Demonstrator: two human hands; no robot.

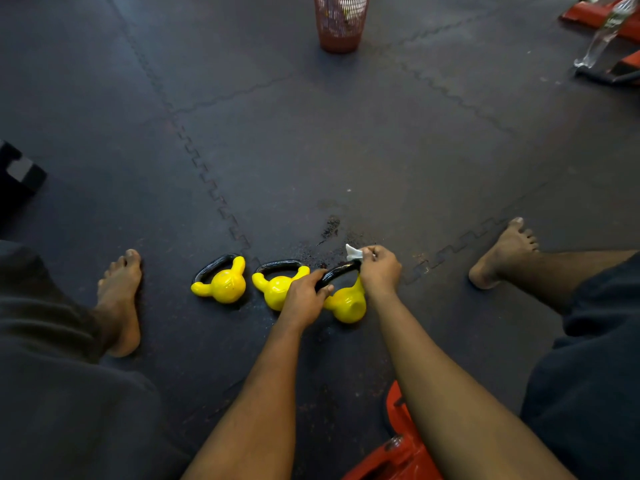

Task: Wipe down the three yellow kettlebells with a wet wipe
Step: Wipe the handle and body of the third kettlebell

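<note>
Three yellow kettlebells with black handles lie in a row on the dark floor mats. The left kettlebell (224, 284) and the middle kettlebell (275, 287) lie untouched on their sides. My left hand (304, 297) grips the black handle of the right kettlebell (348, 304) and partly covers the middle one. My right hand (379, 271) pinches a small white wet wipe (353, 252) against the far end of that same handle.
My bare feet (119, 299) (504, 252) rest on either side of the row. A red mesh bin (341, 20) stands far ahead. Orange equipment (398, 452) sits under my right arm, more orange gear and a plastic bottle (602, 32) at top right. A dark block (19, 171) lies left.
</note>
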